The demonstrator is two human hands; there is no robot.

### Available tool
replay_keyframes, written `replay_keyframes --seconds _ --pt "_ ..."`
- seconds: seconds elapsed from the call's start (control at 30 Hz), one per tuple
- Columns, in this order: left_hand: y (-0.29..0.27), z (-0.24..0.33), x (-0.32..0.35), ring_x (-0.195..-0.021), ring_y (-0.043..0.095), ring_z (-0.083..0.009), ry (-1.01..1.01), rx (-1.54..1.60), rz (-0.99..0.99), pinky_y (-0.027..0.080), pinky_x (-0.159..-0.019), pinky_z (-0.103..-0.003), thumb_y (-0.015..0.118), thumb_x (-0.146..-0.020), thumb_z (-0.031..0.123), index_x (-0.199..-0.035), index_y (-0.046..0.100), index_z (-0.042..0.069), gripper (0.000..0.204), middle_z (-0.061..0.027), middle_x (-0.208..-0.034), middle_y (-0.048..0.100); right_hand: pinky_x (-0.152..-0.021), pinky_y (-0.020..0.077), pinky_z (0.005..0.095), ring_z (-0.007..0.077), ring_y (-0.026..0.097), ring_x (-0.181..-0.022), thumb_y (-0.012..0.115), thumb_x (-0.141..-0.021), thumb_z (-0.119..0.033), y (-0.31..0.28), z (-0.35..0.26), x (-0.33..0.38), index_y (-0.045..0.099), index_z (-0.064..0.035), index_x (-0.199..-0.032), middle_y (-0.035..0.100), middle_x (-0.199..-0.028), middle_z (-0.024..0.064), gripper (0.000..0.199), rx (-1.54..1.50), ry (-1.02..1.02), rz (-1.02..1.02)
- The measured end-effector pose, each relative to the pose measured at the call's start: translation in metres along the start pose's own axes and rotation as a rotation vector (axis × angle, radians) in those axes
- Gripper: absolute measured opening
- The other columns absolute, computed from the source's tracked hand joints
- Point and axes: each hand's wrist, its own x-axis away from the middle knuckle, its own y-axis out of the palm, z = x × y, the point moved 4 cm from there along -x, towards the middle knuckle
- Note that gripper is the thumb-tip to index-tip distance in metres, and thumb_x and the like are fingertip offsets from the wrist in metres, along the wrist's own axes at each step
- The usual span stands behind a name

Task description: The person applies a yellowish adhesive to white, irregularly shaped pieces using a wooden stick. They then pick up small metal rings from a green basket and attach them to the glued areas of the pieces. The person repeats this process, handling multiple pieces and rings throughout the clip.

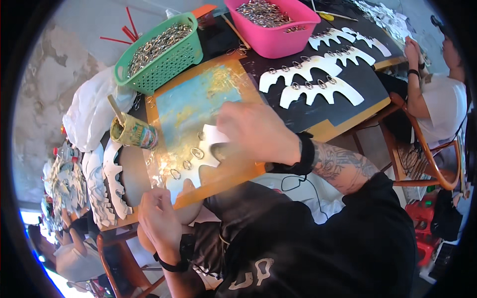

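Note:
A white scalloped card cutout with metal rings on its tabs lies on a glue-stained board on the black table. My right hand hovers over the cutout's upper end, fingers curled, pressing or placing at a tab; what its fingertips hold is hidden. My left hand rests at the board's near edge, fingers bent, next to the cutout's lower end.
A tin of glue with a stick stands left of the board. A green basket and a pink tub hold metal rings. Finished ringed cutouts lie to the right, blank cutouts to the left. Other people sit at both sides.

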Motion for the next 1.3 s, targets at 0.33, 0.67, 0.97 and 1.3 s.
replay_keyframes --seconds 0.33,0.67,0.97,1.3 --pt "0.005 0.072 -0.013 -0.079 0.056 -0.0094 0.108 0.169 0.101 0.047 -0.073 -0.027 0.067 -0.101 0.008 -0.1 0.068 0.002 0.006 -0.0012 -0.087 0.066 -0.067 0.0526 0.0289 0.0124 0.066 -0.074 0.066 -0.1 -0.011 -0.083 0.023 0.082 0.067 0.0008 -0.102 0.067 -0.081 0.007 0.012 -0.331 0.168 0.491" --pt "0.151 0.177 -0.022 -0.073 0.068 -0.0269 0.554 0.281 -0.098 0.054 -0.068 -0.038 0.074 -0.094 0.011 -0.098 0.071 0.001 0.011 -0.0146 -0.086 0.072 -0.08 0.0473 0.0218 0.0048 0.057 -0.088 0.061 -0.106 -0.009 -0.156 0.103 0.202 0.064 -0.0003 -0.11 0.065 -0.098 -0.0012 0.01 -0.244 0.368 0.874" --pt "0.126 0.191 -0.016 -0.085 0.066 -0.0347 0.776 0.05 -0.011 0.047 -0.082 -0.043 0.07 -0.092 0.007 -0.098 0.073 0.005 0.007 -0.0136 -0.09 0.068 -0.081 0.048 0.0249 0.0123 0.061 -0.088 0.059 -0.106 -0.011 -0.162 0.123 0.226 0.069 0.0008 -0.11 0.067 -0.099 0.0039 0.016 0.09 0.437 0.791" --pt "0.012 0.013 0.037 -0.075 0.059 -0.0129 0.278 0.079 0.072 0.047 -0.068 -0.026 0.067 -0.098 0.0 -0.103 0.071 -0.002 0.006 -0.0064 -0.09 0.065 -0.069 0.048 0.0269 0.015 0.059 -0.076 0.071 -0.097 0.0 -0.141 0.074 0.231 0.07 0.0014 -0.097 0.065 -0.087 0.0062 0.002 0.401 0.227 0.881"
